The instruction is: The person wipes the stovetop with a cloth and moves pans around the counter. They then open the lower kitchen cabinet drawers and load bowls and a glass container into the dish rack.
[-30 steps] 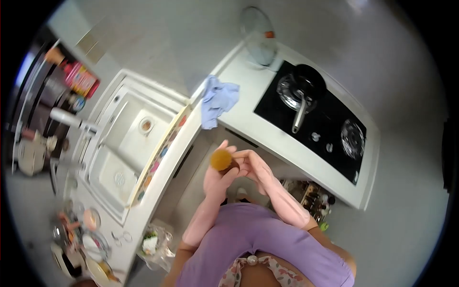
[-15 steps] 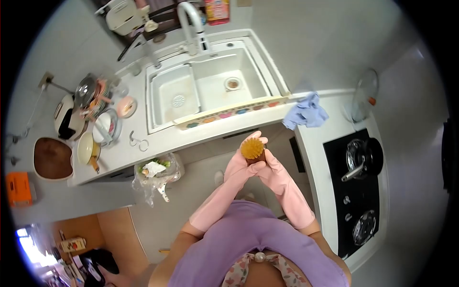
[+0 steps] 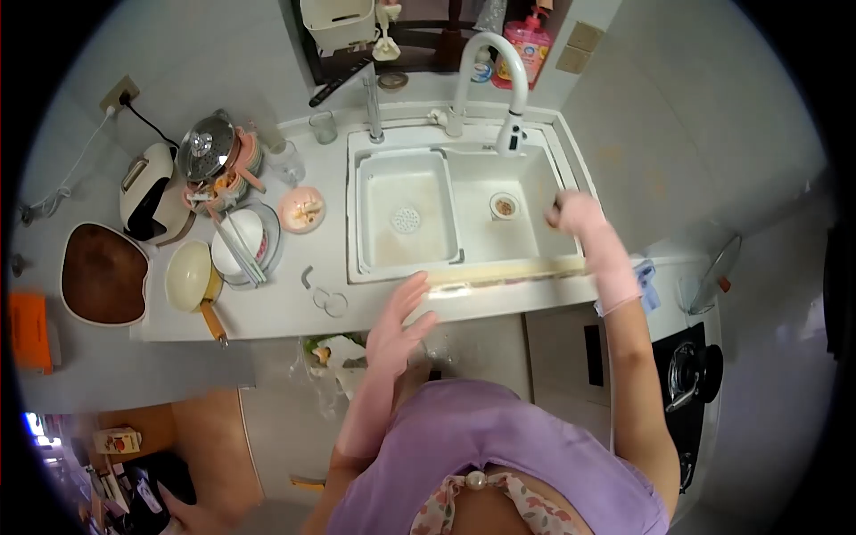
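Observation:
Both my hands wear pink rubber gloves. My right hand is over the right wall of the white double sink, closed on a scrub brush. Only a small dark part of the brush shows past the glove; its bristles are hidden. In front of the sink's near edge, my left hand has its fingers apart and holds nothing. A drain strainer sits in the right basin. The white faucet arches over the back of the sink.
Left on the counter are a yellow-handled pan, bowls, a pink dish and a steamer pot. A blue cloth and the stove lie right. A waste bag hangs below the counter.
My hands have parted. The right has carried the brush forward and right to the sink; the left has let go of it and moved left. The view has shifted toward the sink.

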Motion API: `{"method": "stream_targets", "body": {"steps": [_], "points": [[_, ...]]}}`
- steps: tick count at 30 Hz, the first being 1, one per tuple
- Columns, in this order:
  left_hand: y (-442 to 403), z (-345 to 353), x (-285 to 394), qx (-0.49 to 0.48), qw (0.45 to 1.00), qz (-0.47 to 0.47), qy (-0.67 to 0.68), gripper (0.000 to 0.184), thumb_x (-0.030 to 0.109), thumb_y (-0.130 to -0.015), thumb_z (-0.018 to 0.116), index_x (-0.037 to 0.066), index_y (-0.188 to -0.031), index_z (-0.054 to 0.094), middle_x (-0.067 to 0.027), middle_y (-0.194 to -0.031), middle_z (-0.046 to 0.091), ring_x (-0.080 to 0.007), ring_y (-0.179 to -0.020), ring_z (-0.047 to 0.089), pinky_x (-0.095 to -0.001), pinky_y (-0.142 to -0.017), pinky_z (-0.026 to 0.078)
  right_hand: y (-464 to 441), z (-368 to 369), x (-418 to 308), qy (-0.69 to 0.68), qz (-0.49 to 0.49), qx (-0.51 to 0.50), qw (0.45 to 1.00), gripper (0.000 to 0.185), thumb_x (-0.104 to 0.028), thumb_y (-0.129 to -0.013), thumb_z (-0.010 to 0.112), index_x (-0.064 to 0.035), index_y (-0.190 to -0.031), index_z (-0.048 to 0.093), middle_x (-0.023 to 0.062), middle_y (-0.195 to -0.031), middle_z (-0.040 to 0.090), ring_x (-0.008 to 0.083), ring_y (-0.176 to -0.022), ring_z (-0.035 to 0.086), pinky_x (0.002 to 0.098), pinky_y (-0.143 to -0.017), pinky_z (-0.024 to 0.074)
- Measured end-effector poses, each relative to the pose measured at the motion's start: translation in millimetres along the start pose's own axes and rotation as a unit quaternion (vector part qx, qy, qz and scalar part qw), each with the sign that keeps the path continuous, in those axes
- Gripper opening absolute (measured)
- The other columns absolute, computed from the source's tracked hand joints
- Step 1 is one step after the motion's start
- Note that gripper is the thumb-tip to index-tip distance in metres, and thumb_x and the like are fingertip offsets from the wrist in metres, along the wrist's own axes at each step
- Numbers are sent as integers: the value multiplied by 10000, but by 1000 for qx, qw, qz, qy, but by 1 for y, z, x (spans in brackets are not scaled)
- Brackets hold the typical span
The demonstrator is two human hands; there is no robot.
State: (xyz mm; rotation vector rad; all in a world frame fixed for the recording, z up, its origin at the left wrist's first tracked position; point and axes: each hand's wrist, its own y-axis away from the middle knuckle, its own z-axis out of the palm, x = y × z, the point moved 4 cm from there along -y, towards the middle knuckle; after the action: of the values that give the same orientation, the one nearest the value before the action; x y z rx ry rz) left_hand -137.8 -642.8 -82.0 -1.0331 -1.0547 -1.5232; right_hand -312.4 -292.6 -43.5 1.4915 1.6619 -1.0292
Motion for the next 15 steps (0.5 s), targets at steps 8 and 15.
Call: {"method": "stream_targets", "body": {"steps": [8,15], "points": [[-44,-70,36,74,993,75,-55,545,66,-833,632,31,-1344,445,-88,-1362,483,-203,-1274,440,-349,-1082,314,-37,63,27,20,141,-21,990,527,-504,-847,600,-8,-1023,632,68,-751,650,144,-604,542,274,-588,424],[-79,-72,76,120,961,154,-198,675,102,-741,746,42,-1342,443,-111,-1336,495,-238,-1278,431,-357,-1077,324,-33,139,-78,-210,103,-251,939,412,-321,-850,635,-56,-1160,573,10,-967,589,144,-861,546,300,-840,444]]}}
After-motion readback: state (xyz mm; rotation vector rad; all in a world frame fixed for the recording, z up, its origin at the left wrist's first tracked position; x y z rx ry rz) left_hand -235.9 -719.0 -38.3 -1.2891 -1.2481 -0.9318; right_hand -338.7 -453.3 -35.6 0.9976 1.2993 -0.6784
